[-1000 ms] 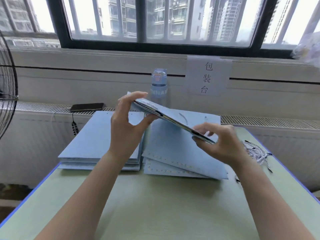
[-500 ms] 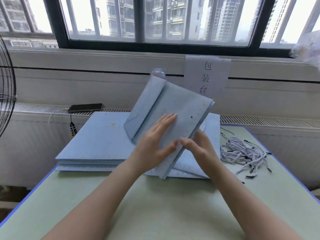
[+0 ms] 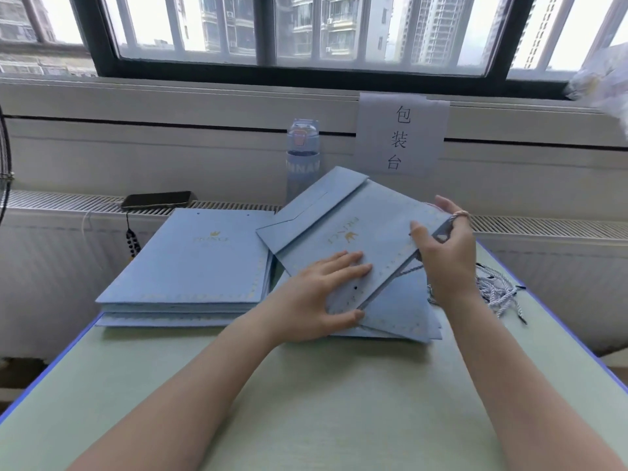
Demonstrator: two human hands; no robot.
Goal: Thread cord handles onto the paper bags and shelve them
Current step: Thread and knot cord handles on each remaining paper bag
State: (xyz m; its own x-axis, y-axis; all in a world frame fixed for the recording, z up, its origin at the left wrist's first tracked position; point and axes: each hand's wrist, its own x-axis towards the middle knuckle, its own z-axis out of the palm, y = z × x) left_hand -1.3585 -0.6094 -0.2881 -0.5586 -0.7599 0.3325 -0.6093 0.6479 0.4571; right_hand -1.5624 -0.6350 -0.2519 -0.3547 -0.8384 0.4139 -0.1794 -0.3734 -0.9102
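Note:
A flat light-blue paper bag (image 3: 353, 219) with a gold logo is held tilted above a low stack of the same bags (image 3: 401, 317). My left hand (image 3: 323, 297) lies on its near corner, fingers straight on the face and thumb at the edge. My right hand (image 3: 445, 246) grips the bag's right end, thumb on top. A white-and-blue cord (image 3: 409, 270) runs from under that end up to my right hand and loops over a finger. A loose pile of cords (image 3: 499, 294) lies just right of the bags.
A taller stack of flat bags (image 3: 197, 263) sits at the left of the green table (image 3: 306, 402). A water bottle (image 3: 302, 154), a phone (image 3: 158, 199) on the radiator ledge and a paper sign (image 3: 401, 134) are behind. A fan (image 3: 5, 171) stands at the far left.
The bag has turned over and come down from steeply upright to a low tilt over the stack. My right hand has shifted to its right end, with a cord now on a finger.

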